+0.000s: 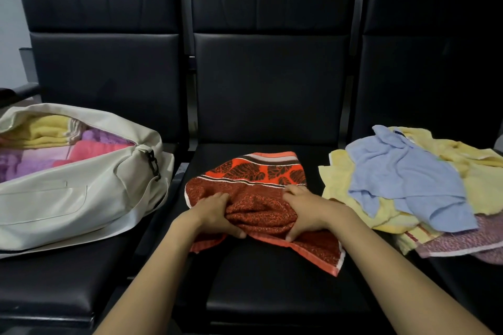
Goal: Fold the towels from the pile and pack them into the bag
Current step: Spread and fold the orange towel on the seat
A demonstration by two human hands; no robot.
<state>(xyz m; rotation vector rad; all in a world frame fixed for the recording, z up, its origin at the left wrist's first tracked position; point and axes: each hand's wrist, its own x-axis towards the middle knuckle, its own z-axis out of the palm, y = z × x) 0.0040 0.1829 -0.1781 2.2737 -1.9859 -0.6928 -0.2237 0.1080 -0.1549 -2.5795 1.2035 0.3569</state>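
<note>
Both hands, left hand (217, 212) and right hand (304, 209), gripping bunched red towel (253, 185) on middle seat (272, 280), gathering it for folding; bag (81, 198) lying open leftward, pile (408, 179) waiting rightward.

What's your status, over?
Left hand, right hand grip red towel, bunched, on middle seat. Bag open at left, partly packed. Pile at right. Nothing blocking bag.

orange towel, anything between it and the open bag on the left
Nothing visible does. The left hand and right hand grip the orange towel on the middle seat; only bare seat lies between it and the bag, whose mouth is open.
</note>
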